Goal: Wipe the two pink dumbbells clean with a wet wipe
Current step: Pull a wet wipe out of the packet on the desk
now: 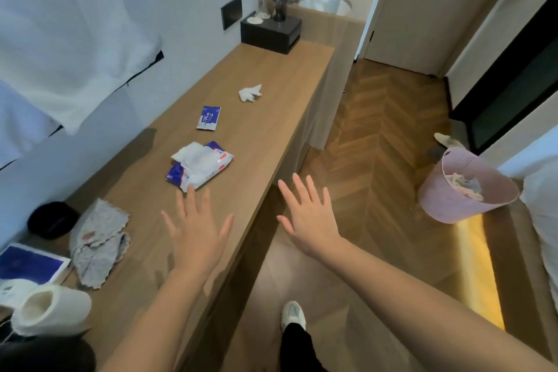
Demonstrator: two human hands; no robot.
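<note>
Left hand (196, 234): fingers spread, empty, above the wooden counter (259, 136).
Right hand (308, 216): spread, empty, past the counter edge.
Wet wipe pack (199, 164): white-blue, flap open, wipe protruding, just beyond left fingertips.

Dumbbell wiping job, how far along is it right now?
No pink dumbbells are in view, so no wiping can be confirmed. A crumpled white wipe lies on the wooden counter; whether it was used on them can't be told. In hand: nothing; the left hand and right hand are both open and empty. The wet wipe pack sits just beyond the left fingertips. Left: pull a wipe, find both dumbbells.
</note>
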